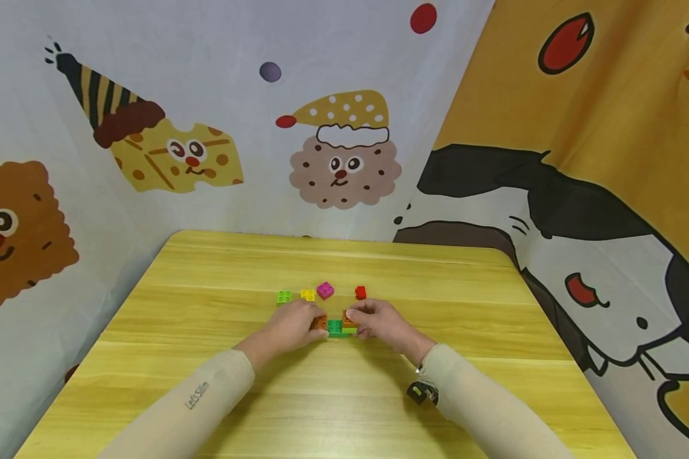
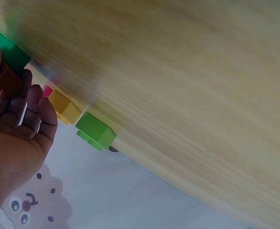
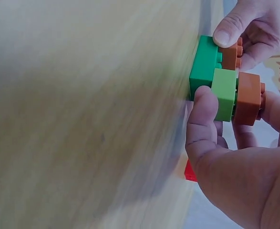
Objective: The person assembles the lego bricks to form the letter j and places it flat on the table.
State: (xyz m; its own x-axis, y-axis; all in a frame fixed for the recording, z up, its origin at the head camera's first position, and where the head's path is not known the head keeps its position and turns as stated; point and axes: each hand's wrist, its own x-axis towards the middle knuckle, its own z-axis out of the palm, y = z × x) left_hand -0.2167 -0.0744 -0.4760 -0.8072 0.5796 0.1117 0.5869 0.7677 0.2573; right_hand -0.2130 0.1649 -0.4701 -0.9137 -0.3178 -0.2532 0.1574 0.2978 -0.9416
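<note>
A long dark green toy building brick (image 3: 204, 62) stands near the table's middle with smaller bricks stacked on its studs. My left hand (image 1: 291, 326) pinches its left end, where a brown brick (image 3: 229, 57) sits; the left thumb lies across the green one. On the right end is a light green brick (image 3: 223, 95), topped by an orange-brown brick (image 3: 248, 100), with a narrow gap showing between these two. Those two are gripped by my right hand (image 1: 383, 324), its thumb near the light green brick's base and a finger on the orange-brown brick's studded top.
Behind the hands lie a lime brick (image 1: 284, 296), a yellow brick (image 1: 307, 294), a magenta brick (image 1: 325, 291) and a red brick (image 1: 360, 292). The wooden table (image 1: 241, 261) ends at a printed cloth (image 1: 229, 217). A black device (image 1: 418, 392) hangs at the right wrist.
</note>
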